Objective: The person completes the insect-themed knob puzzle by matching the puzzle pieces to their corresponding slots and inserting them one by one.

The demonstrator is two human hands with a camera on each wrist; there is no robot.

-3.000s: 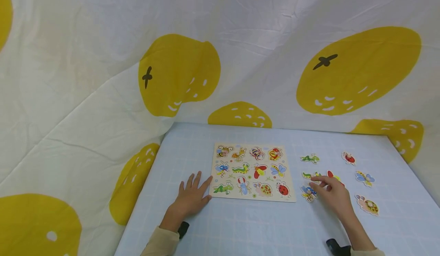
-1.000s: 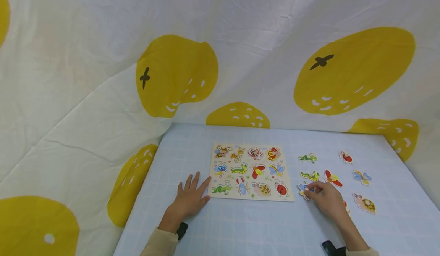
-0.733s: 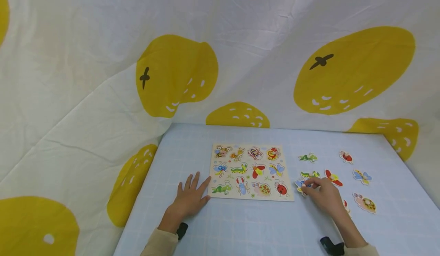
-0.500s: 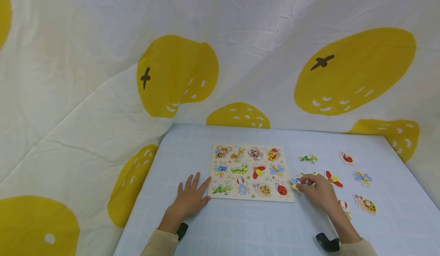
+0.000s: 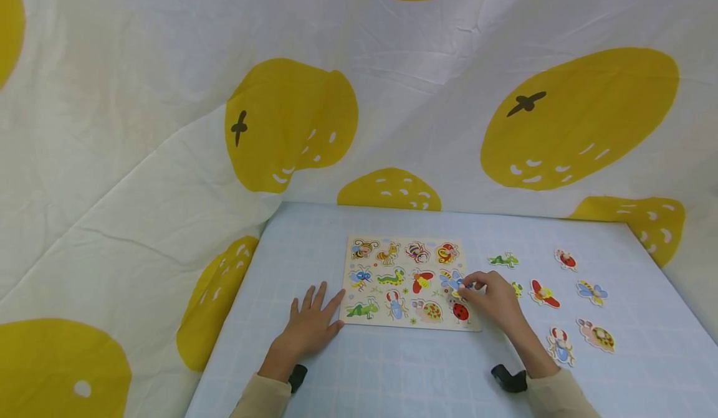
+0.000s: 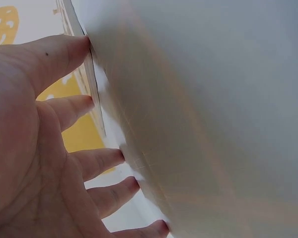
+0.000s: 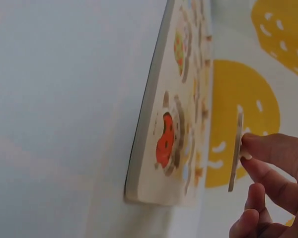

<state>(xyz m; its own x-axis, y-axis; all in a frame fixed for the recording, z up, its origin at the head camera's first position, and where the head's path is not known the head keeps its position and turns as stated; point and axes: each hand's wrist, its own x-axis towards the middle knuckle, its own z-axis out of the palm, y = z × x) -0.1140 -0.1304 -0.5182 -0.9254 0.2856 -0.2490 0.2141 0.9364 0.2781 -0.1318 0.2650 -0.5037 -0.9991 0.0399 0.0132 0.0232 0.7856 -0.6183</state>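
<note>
Over the right side of the pale insect board (image 5: 381, 318), the right hand (image 5: 493, 299) has its grip closed on a small blue-and-yellow insect piece (image 5: 459, 289), pinched by thumb and forefinger. The right wrist view shows that piece edge-on, held at its back by a small knob and apart from the board, whose red ladybird picture (image 7: 164, 144) lies near it. The left hand (image 5: 308, 326) is open, its fingers spread on the table (image 5: 392, 368); its thumb and forefinger reach the left edge of the board and hold nothing. Seven other pieces lie on the table to the right of the board: a green grasshopper (image 5: 503, 260) and a red ladybird piece (image 5: 566, 260) farthest from the person, then a green-and-yellow piece (image 5: 517, 289) mostly hidden by the right hand, a red-winged insect (image 5: 544, 294) and a blue-winged insect (image 5: 592, 293), and nearest a red-and-blue beetle (image 5: 560, 346) beside the right forearm and a spotted snail (image 5: 596, 335). Light sleeves (image 5: 262, 395) cover both forearms, and a dark camera (image 5: 509, 378) sits at the right wrist. Behind the table hangs a white cloth (image 5: 415, 119) printed with large yellow fruit.
</note>
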